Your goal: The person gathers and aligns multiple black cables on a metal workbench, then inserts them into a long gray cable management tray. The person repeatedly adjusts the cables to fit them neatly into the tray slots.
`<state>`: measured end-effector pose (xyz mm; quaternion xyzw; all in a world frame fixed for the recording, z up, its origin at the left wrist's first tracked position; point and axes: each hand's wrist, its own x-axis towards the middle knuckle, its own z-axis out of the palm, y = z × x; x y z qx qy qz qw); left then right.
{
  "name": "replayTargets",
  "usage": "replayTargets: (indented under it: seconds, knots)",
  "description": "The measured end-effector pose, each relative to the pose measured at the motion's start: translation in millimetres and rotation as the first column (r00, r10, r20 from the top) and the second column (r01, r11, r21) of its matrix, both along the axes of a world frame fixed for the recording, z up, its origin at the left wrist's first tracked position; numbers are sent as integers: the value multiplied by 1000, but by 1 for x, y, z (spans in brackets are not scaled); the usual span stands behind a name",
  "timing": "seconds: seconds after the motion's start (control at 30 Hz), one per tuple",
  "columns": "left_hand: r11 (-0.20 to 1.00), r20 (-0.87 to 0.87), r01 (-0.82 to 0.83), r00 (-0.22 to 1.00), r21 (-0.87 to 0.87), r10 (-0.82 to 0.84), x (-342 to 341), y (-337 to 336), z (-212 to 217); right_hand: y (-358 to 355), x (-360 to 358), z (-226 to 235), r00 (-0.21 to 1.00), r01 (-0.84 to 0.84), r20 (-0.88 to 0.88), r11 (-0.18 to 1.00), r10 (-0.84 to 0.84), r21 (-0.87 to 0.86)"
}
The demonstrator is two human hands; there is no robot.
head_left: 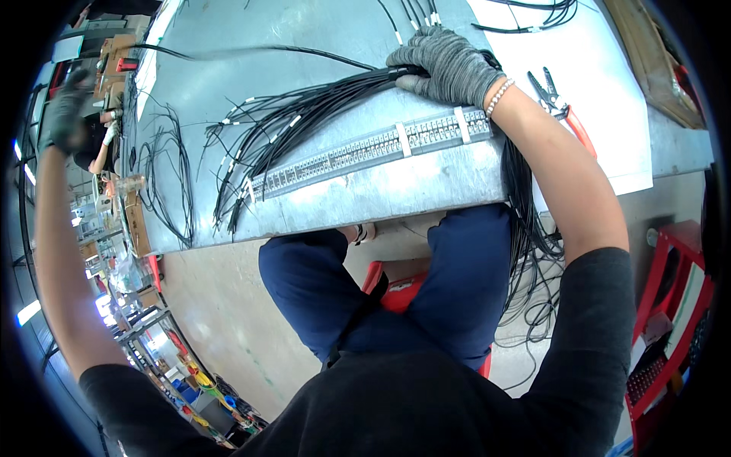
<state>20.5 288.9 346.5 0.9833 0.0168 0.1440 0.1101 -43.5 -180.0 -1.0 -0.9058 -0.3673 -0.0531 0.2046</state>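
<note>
My right hand point(449, 67), in a grey knitted glove, is closed round a bundle of thin black cables point(327, 97) at the table's near side. The loose ends fan out to the left, several with white sleeves. Raised far out to the left, my gloved left hand point(70, 114) is smeared by motion, so its fingers cannot be made out. A single black cable point(304, 49) stretches from the bundle toward that side, partly blurred; whether the left hand holds it is unclear. Below the bundle lies a long slotted metal strip point(365, 151) with white bands across it.
Pliers with red handles point(575, 126) rest on white paper point(609, 152) at the right. More black cables point(525, 206) hang over the table edge to the floor. A loose coil point(179, 183) lies at the left. Another person point(99, 148) works beyond the left edge. A red rack point(670, 305) stands right.
</note>
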Motion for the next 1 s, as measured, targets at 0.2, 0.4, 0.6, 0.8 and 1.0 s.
replayTargets:
  seconds: [0.2, 0.4, 0.6, 0.8, 1.0]
  knots:
    - [768, -192, 635, 767, 83, -613, -49, -169, -227, -2, -2, 0, 999, 22, -42, 999, -23, -35]
    - [853, -550, 522, 715, 8, -432, -75, -281, -286, 1, 0, -6, 999, 34, 26, 999, -34, -14]
    - [877, -523, 446, 712, -178, -468, -70, -278, -300, -5, -3, -4, 996, 92, -24, 994, -91, 51]
    - [852, -572, 517, 726, 88, -381, -73, -296, -293, -11, -5, 10, 996, 61, -78, 989, -51, 134]
    - [770, -390, 603, 773, 208, -500, -73, -280, -317, -7, -3, 14, 998, 33, -51, 994, -27, 100]
